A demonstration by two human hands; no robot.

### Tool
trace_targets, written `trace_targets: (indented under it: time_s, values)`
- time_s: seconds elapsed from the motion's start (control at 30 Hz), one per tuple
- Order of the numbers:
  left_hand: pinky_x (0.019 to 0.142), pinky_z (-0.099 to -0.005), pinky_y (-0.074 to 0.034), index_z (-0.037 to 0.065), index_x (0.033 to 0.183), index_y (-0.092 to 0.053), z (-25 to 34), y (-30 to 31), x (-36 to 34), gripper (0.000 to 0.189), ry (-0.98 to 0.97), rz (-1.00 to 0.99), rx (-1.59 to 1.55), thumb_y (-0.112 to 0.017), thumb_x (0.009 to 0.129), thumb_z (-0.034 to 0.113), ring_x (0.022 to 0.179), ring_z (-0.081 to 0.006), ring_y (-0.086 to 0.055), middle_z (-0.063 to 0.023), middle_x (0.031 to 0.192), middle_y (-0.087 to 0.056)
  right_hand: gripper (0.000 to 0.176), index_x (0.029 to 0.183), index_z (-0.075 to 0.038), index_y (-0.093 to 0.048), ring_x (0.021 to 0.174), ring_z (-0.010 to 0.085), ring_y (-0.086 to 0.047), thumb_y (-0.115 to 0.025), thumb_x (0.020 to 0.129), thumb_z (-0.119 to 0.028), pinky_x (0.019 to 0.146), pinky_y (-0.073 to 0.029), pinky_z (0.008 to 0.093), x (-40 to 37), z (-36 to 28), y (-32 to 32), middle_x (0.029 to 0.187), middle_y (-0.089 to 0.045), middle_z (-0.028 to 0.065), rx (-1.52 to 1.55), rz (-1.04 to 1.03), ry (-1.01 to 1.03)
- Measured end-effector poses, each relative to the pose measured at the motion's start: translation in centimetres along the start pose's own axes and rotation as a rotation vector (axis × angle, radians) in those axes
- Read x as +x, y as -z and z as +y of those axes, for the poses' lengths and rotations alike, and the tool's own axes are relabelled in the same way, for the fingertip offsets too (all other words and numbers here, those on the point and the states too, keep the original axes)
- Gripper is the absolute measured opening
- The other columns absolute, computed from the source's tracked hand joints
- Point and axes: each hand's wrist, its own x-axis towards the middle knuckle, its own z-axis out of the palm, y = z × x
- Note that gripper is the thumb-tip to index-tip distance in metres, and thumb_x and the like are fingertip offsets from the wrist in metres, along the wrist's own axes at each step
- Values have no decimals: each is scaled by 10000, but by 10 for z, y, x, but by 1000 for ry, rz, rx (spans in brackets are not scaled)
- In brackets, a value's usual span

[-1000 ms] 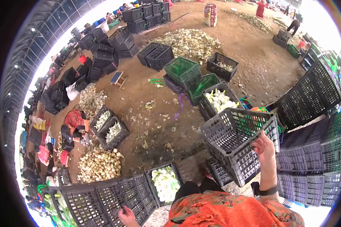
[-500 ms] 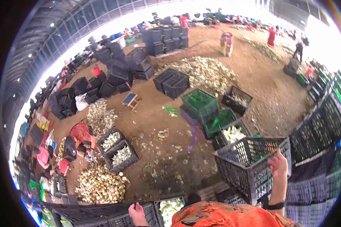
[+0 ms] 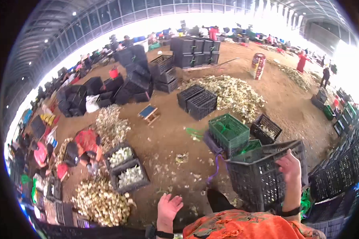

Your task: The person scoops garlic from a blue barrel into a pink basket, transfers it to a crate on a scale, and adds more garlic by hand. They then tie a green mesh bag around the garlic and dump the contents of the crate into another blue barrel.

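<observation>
A large black slatted plastic crate (image 3: 249, 185) stands tilted in front of me on the right. My right hand (image 3: 290, 165) is at its near upper rim, with fingers bent over the edge; the contact is partly hidden. Low in the middle, my left hand (image 3: 169, 208) is held out over the ground, its fingers spread and nothing in them. Just behind the black crate sits a green crate (image 3: 229, 133), with a second green crate (image 3: 249, 147) partly covered. A purple strap (image 3: 216, 169) trails on the ground beside them.
Two black crates of whitish produce (image 3: 129, 177) stand at left, near a crouching person (image 3: 85, 145) and a heap of pale bulbs (image 3: 101, 203). Black crates (image 3: 341, 161) line the right side. Farther off are a small stool (image 3: 148, 113) and a pale heap (image 3: 231, 95).
The view has swung left. My left hand has come forward and rightward, its fingers spreading. The black crate has shifted with my right hand and now covers the produce-filled crate behind it.
</observation>
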Motion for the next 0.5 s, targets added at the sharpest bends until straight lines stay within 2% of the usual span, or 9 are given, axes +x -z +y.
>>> trace_targets:
  time_s: [0.1,0.17,0.2,0.27,0.3,0.37,0.5]
  values:
    - [899,-549,-453,59,1157,-528,8,-69,65,465,95,-217,231,-490,911,451,1105,-412,-545,-241,1102,-600,296,884,-69,-562,660,192,-622,-564,915,-364,467,-409,290,53,12,-50,732,-605,60,36,-138,47]
    - [868,-574,-467,74,1259,-434,11,-112,123,481,184,-310,343,-465,937,430,1088,-388,-552,-243,1229,-511,274,898,-69,-559,675,181,-633,-544,928,-341,465,-437,288,86,14,-99,730,-607,53,26,-237,77]
    - [868,-574,-467,74,1259,-434,14,-128,156,481,155,-299,342,-465,937,430,1088,-388,-552,-243,1229,-511,274,898,-69,-559,675,181,-633,-544,928,-341,465,-437,288,115,24,-124,730,-607,53,35,-265,67]
    - [875,-554,-467,78,1403,-278,18,-162,215,659,231,-188,615,-468,927,492,1118,-372,-533,-239,1286,-446,297,899,-80,-552,681,195,-651,-474,958,-361,456,-443,303,174,39,-169,724,-614,32,-2,-347,13]
    - [875,-554,-467,78,1403,-278,24,-174,232,659,237,-149,605,-468,927,492,1118,-372,-533,-239,1286,-446,312,937,-54,-553,706,204,-655,-474,958,-355,469,-468,309,198,48,-199,776,-628,61,17,-360,-6]
    - [892,-511,-469,55,1461,-106,48,-199,266,862,329,-84,595,-500,887,563,1134,-361,-520,-236,1300,-416,338,979,-24,-559,740,200,-655,-505,936,-355,495,-479,289,229,62,-270,815,-633,69,-95,-457,-39]
    - [909,-493,-462,32,1447,-197,99,-212,328,921,311,-53,532,-472,839,667,1128,-364,-525,-235,1306,-429,284,925,-10,-583,780,181,-644,-584,903,-293,531,-469,259,275,96,-389,870,-627,60,-275,-683,-154]
